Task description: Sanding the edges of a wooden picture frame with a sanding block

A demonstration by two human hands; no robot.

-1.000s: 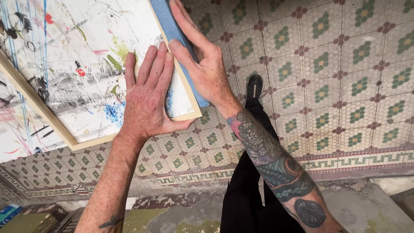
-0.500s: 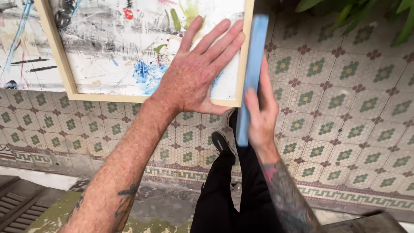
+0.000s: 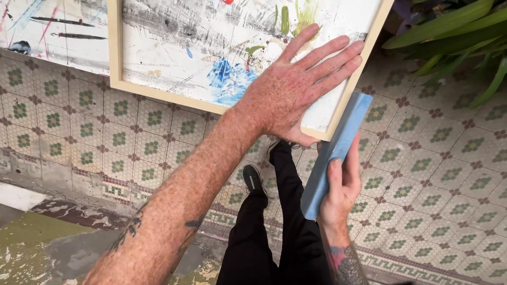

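Observation:
A painting in a pale wooden frame, white with grey, blue and green marks, fills the top of the head view. My left hand lies flat on its lower right corner with the fingers spread, holding nothing. My right hand grips a long blue block by its lower end. The block rests against the frame's right outer edge, near the bottom corner. My tattooed right wrist comes up from the bottom edge.
A second painted panel sits at the top left. Green plant leaves hang at the top right. Below is a patterned tile floor, my black trousers and shoe, and a worn painted step at the bottom left.
My right hand has slid the blue block down the frame's right edge towards the bottom corner. My left hand stays flat on the painting. The view has shifted.

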